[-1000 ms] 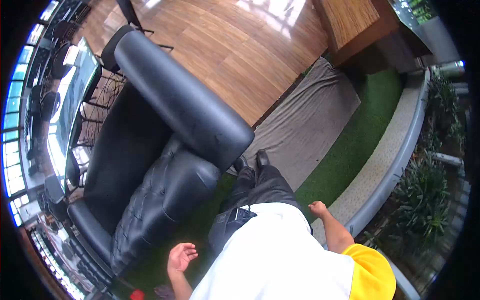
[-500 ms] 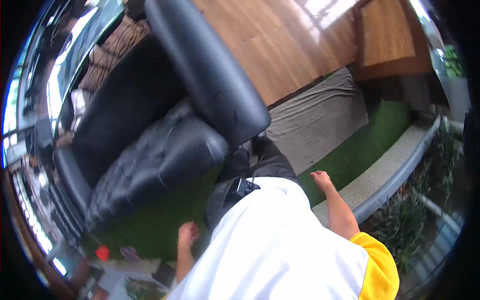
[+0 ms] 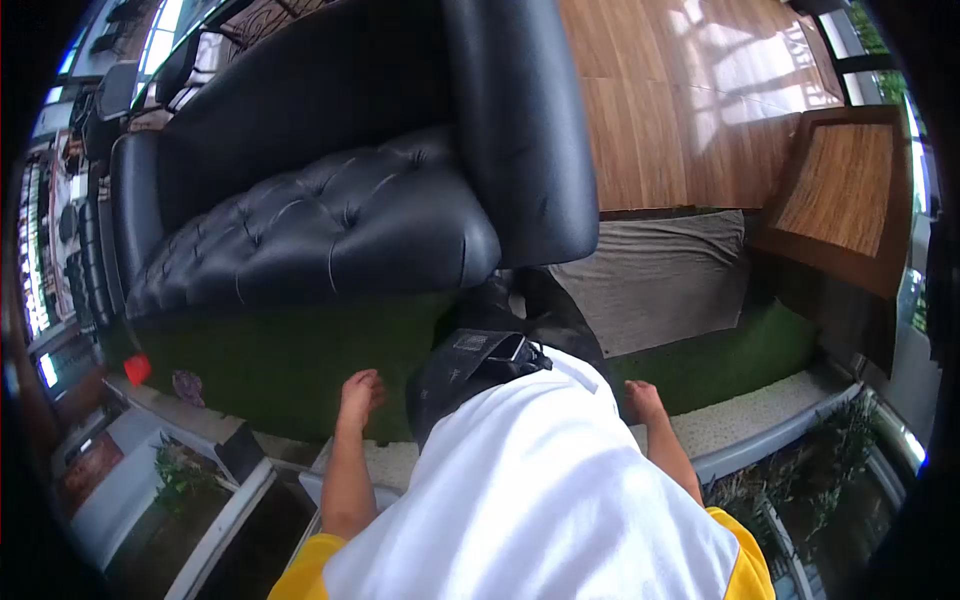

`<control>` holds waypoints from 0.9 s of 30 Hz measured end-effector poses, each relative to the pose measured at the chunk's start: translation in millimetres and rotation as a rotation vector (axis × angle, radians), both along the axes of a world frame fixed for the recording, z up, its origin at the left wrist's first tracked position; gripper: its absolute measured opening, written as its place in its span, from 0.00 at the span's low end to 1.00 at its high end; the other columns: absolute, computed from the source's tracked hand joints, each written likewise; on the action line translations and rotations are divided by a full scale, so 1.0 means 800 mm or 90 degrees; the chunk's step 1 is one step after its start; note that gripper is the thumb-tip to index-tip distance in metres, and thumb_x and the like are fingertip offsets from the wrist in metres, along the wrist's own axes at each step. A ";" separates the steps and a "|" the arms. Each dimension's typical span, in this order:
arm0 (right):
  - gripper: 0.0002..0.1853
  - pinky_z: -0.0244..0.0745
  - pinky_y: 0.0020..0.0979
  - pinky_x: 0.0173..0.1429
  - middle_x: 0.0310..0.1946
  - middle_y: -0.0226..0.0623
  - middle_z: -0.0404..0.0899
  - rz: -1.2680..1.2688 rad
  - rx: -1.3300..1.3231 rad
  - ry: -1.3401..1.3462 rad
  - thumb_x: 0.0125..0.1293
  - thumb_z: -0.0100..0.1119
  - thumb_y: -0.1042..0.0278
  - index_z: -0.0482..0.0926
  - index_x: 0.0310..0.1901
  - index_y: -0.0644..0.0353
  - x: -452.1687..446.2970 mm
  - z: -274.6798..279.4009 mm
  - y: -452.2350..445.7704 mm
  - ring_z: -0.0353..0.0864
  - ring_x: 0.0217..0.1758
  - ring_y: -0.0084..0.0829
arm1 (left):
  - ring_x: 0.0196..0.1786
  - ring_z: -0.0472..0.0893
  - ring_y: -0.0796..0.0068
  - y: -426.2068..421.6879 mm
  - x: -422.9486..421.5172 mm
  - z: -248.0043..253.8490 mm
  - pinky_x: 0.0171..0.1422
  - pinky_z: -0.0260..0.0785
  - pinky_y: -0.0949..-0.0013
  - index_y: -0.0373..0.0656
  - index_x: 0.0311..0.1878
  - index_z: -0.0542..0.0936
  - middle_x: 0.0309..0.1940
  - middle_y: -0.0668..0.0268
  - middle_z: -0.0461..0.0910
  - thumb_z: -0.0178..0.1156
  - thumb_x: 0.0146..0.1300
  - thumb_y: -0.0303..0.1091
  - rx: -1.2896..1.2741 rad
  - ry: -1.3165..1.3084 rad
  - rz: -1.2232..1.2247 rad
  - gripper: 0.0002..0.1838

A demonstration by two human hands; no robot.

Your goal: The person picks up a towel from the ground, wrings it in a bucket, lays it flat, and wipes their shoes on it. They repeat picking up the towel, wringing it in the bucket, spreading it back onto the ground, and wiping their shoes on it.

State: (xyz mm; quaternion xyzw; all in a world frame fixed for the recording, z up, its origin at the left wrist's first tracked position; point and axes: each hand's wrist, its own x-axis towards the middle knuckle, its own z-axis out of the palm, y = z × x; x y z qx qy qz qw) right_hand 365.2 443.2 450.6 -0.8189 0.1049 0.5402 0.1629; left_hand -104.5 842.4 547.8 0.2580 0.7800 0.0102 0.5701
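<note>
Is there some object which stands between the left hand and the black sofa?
Nothing visible stands in the way: between the left hand and the front of the black sofa, the picture shows only green turf. The red object is farther to the left, outside that path.

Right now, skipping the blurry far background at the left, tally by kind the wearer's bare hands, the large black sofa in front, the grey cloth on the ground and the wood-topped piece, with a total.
Bare hands: 2 (left hand, right hand)
Black sofa: 1
Grey cloth: 1
Wood-topped piece: 1
Total: 5
</note>
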 end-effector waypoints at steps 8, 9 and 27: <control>0.12 0.60 0.26 0.20 0.18 0.27 0.67 -0.018 0.022 -0.065 0.63 0.54 0.60 0.78 0.38 0.61 0.038 0.016 0.021 0.65 0.17 0.21 | 0.32 0.78 0.66 -0.062 -0.067 -0.058 0.34 0.75 0.63 0.41 0.47 0.76 0.34 0.60 0.78 0.52 0.58 0.33 -0.110 -0.027 0.023 0.14; 0.12 0.60 0.26 0.20 0.18 0.27 0.67 0.021 0.019 -0.073 0.63 0.54 0.60 0.78 0.38 0.61 0.044 0.012 0.014 0.65 0.17 0.21 | 0.32 0.78 0.65 -0.066 -0.057 -0.047 0.35 0.75 0.62 0.41 0.46 0.75 0.35 0.60 0.78 0.52 0.57 0.33 -0.124 -0.022 0.026 0.14; 0.18 0.72 0.31 0.33 0.27 0.35 0.78 0.153 -0.014 -0.084 0.62 0.56 0.56 0.80 0.45 0.61 0.019 -0.023 0.055 0.75 0.27 0.27 | 0.35 0.76 0.64 -0.046 -0.057 -0.028 0.39 0.71 0.64 0.45 0.44 0.76 0.35 0.65 0.78 0.54 0.59 0.42 -0.037 -0.054 0.018 0.14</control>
